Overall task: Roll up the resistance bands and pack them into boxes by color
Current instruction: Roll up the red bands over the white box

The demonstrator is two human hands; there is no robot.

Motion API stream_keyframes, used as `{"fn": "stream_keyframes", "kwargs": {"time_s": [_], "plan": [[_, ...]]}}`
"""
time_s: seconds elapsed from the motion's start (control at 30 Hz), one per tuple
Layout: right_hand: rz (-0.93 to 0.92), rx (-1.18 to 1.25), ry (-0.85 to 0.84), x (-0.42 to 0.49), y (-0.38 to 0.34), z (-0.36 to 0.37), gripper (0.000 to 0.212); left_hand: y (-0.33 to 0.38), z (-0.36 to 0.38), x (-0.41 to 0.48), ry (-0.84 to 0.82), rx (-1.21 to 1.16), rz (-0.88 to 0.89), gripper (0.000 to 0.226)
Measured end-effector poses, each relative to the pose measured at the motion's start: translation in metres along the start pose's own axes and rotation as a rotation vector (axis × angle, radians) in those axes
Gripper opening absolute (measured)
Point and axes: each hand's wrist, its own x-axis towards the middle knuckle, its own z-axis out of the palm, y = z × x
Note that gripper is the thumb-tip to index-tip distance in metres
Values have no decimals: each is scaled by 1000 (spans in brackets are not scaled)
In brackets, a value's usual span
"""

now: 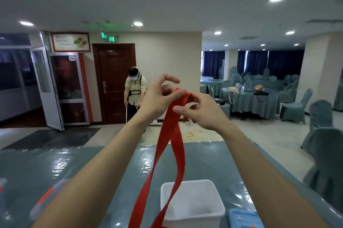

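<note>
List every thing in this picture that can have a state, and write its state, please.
red band: unrolled, top end held up, two strands hanging down.
left hand: pinches the band's top end.
right hand: fingers curled at the same end, thumb on the band.
white box: open, no lid on it.
brown door: closed.
glass door: swung open.

The red resistance band hangs unrolled in two long strands over the empty white box.
</note>
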Motion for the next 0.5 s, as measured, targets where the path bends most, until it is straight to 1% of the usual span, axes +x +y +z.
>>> {"fn": "stream_keyframes", "kwargs": {"time_s": [0.07,0.1,0.13,0.17,0.2,0.23,0.27,0.3,0.33,0.37,0.4,0.43,0.47,0.5], "plan": [[-19,-64,52,10,-7,-8,30,0,3,10,88,149,115,32],[-21,-88,50,13,-9,-14,26,-3,2,13,150,255,153,38],[-22,-110,43,15,-11,-19,24,-9,-2,13,182,317,145,49],[-22,-113,38,15,-13,-25,26,-17,-6,11,143,289,86,61],[-17,-95,36,16,-14,-29,30,-26,-7,4,24,162,-8,73],[-8,-63,32,16,-14,-34,34,-37,-4,-5,-151,24,-130,81],[-2,-30,24,17,-14,-38,37,-46,2,-17,-347,-62,-253,82],[-2,-4,16,19,-15,-42,38,-56,11,-27,-521,-61,-343,76],[-11,18,14,23,-16,-47,37,-64,20,-33,-632,-42,-399,63],[-25,42,25,27,-17,-54,37,-71,27,-35,-643,2,-422,46],[-42,81,49,30,-18,-62,39,-74,32,-32,-537,65,-406,31],[-59,135,89,33,-19,-70,42,-73,34,-26,-331,173,-348,19],[-71,190,136,35,-18,-78,44,-67,31,-16,-54,339,-244,16],[-80,229,180,37,-17,-85,44,-58,26,-5,237,530,-117,20]]}}
